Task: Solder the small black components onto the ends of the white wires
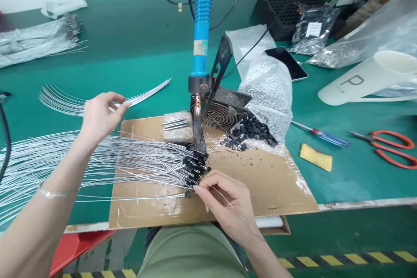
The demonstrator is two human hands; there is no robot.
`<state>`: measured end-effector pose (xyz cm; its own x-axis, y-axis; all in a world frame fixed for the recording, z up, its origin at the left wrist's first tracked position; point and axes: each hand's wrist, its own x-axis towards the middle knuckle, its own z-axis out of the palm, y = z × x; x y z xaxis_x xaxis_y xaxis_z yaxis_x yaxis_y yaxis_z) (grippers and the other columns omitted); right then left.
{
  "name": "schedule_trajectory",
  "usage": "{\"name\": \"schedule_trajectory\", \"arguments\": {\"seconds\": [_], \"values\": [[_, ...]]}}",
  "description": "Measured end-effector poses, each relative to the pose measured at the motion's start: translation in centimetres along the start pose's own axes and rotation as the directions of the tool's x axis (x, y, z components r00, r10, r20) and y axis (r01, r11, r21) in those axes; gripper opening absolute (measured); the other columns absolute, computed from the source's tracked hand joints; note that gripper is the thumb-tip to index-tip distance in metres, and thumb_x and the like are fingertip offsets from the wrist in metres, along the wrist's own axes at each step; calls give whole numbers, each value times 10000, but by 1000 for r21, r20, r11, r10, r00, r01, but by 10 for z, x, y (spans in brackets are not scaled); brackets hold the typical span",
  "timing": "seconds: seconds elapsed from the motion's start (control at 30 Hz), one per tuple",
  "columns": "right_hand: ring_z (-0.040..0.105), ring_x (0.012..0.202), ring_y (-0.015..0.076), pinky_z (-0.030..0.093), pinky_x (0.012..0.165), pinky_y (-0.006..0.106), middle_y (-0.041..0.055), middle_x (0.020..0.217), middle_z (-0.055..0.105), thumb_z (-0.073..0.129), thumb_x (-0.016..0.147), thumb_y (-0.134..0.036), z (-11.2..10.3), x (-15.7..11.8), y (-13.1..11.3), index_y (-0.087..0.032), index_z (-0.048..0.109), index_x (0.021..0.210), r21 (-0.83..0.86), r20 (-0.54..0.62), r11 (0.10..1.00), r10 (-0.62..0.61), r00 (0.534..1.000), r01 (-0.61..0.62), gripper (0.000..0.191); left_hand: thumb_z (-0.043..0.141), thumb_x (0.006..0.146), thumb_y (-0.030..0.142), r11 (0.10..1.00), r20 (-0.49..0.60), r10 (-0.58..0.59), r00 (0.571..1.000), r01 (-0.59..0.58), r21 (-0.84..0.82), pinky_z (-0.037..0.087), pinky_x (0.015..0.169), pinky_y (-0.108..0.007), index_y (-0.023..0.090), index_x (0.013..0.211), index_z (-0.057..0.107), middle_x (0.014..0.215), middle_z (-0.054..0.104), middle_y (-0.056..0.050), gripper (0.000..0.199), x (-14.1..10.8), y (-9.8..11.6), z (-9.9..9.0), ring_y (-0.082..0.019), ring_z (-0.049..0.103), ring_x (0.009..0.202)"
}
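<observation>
Several curved wires point(73, 106) lay on the green bench point(137, 58) under the left hand point(106, 113), narrow, its grip indeterminable; the right hand point(230, 202) pinched a thin strand point(239, 213) beside the black connectors point(194, 168). Careless pulling could have snagged the crossed wires point(153, 158), displacing connectors.

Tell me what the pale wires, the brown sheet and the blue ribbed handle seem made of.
Pale wires: perhaps plastic-coated metal, thin with a slight sheen. Brown sheet: probably cardboard, matte with glossy, tape-like patches. Blue ribbed handle: likely plastic, evenly coloured with a soft gloss.
</observation>
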<state>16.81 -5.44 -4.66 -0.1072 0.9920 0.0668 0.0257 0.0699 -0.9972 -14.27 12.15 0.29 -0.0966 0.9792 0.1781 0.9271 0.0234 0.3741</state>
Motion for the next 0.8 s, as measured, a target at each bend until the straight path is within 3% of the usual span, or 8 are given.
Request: {"name": "schedule_trajectory", "arguments": {"seconds": [0.1,0.2,0.37,0.57,0.7,0.8], "values": [[553,626,122,414,577,243,-18,693,633,724,964,-203,0,-2,0,-207,665,741,-31,-11,1000,1,1000,-1,230,770,789,470,998,25,57,998,-58,29,508,926,-429,205,957,803,939,758,-99,316,51,-13,30,-276,684,844],[546,611,125,405,562,244,-18,679,624,720,968,-218,-3,-4,0,-206,673,743,-47,-36,999,17,999,-19,230,770,783,449,995,35,92,995,-93,25,505,842,-397,238,791,768,829,726,-68,212,72,-21,51,-264,654,781],[535,608,124,401,564,248,-16,678,613,712,977,-246,-5,-6,2,-204,676,740,-36,-62,996,78,995,-80,243,685,867,388,992,-28,125,992,-125,20,489,867,-403,233,810,740,890,772,-85,175,67,-27,56,-285,681,869],[531,600,125,406,548,244,-13,669,605,716,979,-262,0,-6,2,-203,665,728,-6,-28,999,52,998,-53,263,723,866,393,979,10,203,979,-203,1,510,889,-374,199,1100,762,1118,782,-103,307,67,-27,57,-265,707,939],[537,598,133,417,549,253,-6,675,620,714,977,-257,0,-9,2,-204,669,736,-34,-37,998,46,998,-47,250,692,876,332,977,1,213,977,-213,-6,502,869,-396,203,856,777,918,755,-92,156,69,-22,70,-271,686,869],[540,596,137,420,548,254,-5,671,626,714,976,-265,-2,-11,3,-207,670,731,-54,-65,997,46,997,-49,255,702,864,333,977,-45,208,977,-209,-36,500,862,-399,221,795,767,885,757,-81,147,68,-19,71,-275,686,872]]}}
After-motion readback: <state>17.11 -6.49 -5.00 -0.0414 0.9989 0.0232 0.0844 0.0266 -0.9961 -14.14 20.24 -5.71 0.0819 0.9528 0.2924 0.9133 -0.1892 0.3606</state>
